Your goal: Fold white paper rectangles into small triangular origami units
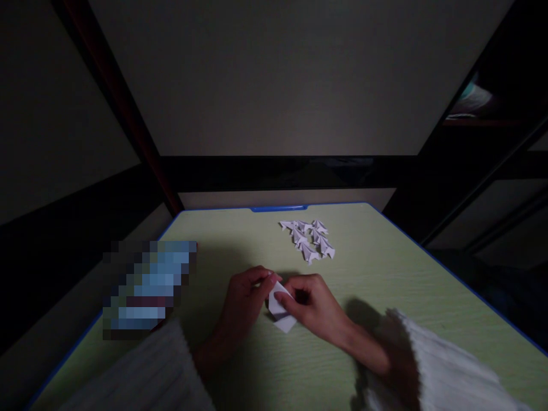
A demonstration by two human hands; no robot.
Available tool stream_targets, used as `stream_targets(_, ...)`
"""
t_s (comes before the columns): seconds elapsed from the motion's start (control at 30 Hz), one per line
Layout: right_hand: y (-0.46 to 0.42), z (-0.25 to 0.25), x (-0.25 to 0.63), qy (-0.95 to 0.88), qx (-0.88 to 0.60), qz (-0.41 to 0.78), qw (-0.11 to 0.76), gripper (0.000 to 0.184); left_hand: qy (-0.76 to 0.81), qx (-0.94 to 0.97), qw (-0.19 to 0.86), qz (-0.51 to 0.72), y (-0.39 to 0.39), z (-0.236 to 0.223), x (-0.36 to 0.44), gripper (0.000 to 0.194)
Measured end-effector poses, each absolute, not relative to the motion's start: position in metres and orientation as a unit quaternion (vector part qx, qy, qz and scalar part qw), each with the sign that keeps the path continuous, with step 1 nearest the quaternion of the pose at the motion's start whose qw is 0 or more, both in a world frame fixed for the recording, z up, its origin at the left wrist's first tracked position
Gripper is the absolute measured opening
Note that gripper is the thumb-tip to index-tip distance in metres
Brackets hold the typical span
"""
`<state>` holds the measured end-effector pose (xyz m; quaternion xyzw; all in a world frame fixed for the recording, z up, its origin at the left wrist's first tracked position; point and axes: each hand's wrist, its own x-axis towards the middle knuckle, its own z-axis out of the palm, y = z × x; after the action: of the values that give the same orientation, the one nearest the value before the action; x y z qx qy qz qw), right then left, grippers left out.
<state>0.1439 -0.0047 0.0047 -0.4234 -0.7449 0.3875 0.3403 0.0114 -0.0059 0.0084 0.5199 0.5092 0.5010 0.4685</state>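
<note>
A small folded piece of white paper (280, 308) is held between my two hands, just above the table. My left hand (248, 297) pinches its upper left corner between thumb and fingers. My right hand (312, 302) grips its right side, with the thumb pressed flat on the face of the paper and the fingers behind it. The paper's lower end sticks out below as an angled flap. Beyond my hands lie several folded white paper figures (309, 251), grouped close together on the table.
The light green table (385, 268) has a blue edge and a blue handle recess (280, 208) at its far side. On the left lies a blurred-out, bluish flat object (162, 274). Pale panels (282, 74) stand behind the table, and a dark shelf holds something whitish at right.
</note>
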Motion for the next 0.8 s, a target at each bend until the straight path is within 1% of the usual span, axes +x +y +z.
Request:
stream_targets(0.17,-0.0034,0.0032,0.1448,-0.742,-0.424,0.392,0.341,0.024,0.502,0.514,0.469,0.514,-0.0066,0.009,0.0122,0.01)
stream_targets(0.5,-0.0035,0.0038,0.1421,-0.668,-0.413,0.507,0.356,0.025,0.476,0.5,0.491,0.532,-0.0091,0.0113,0.0094,0.013)
stream_targets(0.6,-0.0042,0.0043,0.1408,-0.647,-0.398,0.543,0.358,0.025,0.473,0.466,0.521,0.536,-0.0086,0.0074,0.0099,0.017)
stream_targets(0.73,-0.0037,0.0053,0.1398,-0.615,-0.395,0.576,0.367,0.024,0.477,0.467,0.519,0.534,-0.0061,0.0041,0.0122,0.024)
stream_targets(0.8,-0.0024,0.0054,0.14,-0.586,-0.401,0.587,0.389,0.025,0.483,0.474,0.512,0.529,-0.0053,0.0049,0.0137,0.027)
